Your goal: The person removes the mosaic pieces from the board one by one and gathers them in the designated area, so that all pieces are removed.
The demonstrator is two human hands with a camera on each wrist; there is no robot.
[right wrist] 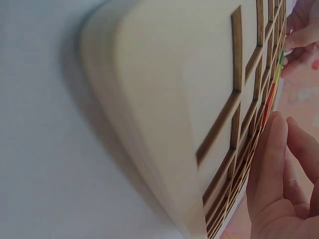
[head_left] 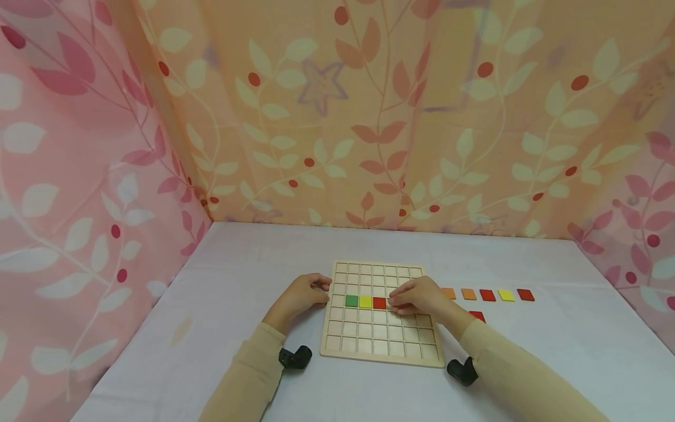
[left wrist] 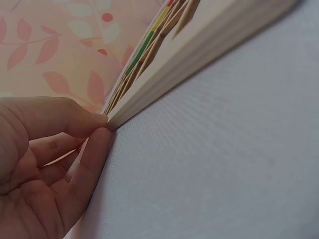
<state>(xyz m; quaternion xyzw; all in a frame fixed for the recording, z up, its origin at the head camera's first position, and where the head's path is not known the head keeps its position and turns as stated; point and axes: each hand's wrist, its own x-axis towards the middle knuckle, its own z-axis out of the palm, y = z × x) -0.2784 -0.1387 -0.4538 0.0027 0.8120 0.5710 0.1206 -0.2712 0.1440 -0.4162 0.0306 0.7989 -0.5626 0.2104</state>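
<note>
A pale wooden grid board [head_left: 379, 357] lies flat on the white cloth. One row of it bears a green tile [head_left: 351, 301], a yellow tile [head_left: 365, 302] and a red tile [head_left: 379, 303] side by side. At the board's left edge, my left hand [head_left: 302, 296] pinches the rim with thumb and finger; the left wrist view shows those fingertips [left wrist: 99, 119] right at the wood. My right hand [head_left: 422, 297] reaches in from the right, fingertips on the board beside the red tile. In the right wrist view its fingers [right wrist: 273, 144] are fairly straight, slightly apart.
Right of the board, a row of loose tiles includes an orange tile [head_left: 469, 294], a yellow tile [head_left: 506, 295] and a dark red tile [head_left: 525, 295]. Another red tile [head_left: 477, 315] lies nearer, partly behind the right forearm. Patterned curtains [head_left: 327, 117] stand around the table.
</note>
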